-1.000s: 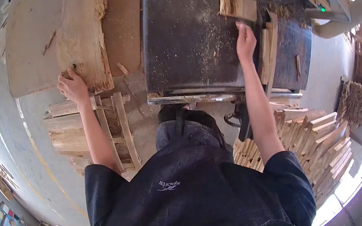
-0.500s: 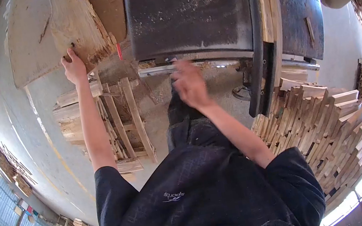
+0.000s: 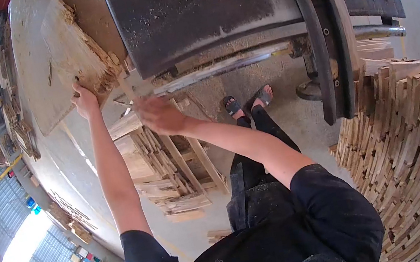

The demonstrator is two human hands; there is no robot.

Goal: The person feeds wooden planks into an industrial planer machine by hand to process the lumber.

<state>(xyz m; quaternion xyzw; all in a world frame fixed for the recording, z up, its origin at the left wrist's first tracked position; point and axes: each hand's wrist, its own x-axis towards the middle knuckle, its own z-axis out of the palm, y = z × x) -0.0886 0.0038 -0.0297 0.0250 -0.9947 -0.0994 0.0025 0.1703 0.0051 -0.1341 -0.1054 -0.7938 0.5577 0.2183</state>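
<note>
A rough-edged wooden slab [image 3: 79,47] lies on a flat, dusty brown surface [image 3: 99,16] at the upper left. My left hand [image 3: 85,102] grips its near end, thumb on top, beside a dark spot in the wood. My right hand [image 3: 160,116] is smeared by motion, just below the slab's ragged bark edge, and its fingers do not show clearly. A blurred pale strip [image 3: 128,89] shows between it and the slab; whether I hold it cannot be made out.
A dark, sawdust-strewn machine table [image 3: 207,12] stands ahead, with a metal rail [image 3: 221,68] along its front and a dark upright beam [image 3: 333,55] at its right. Below my arms sits a pile of boards [image 3: 166,166]. Stacked wood strips [image 3: 401,143] fill the right side.
My right hand has swung left from the machine table's front edge toward the slab. My left hand stays on the slab's end. The view has turned and shifted, and my feet now show.
</note>
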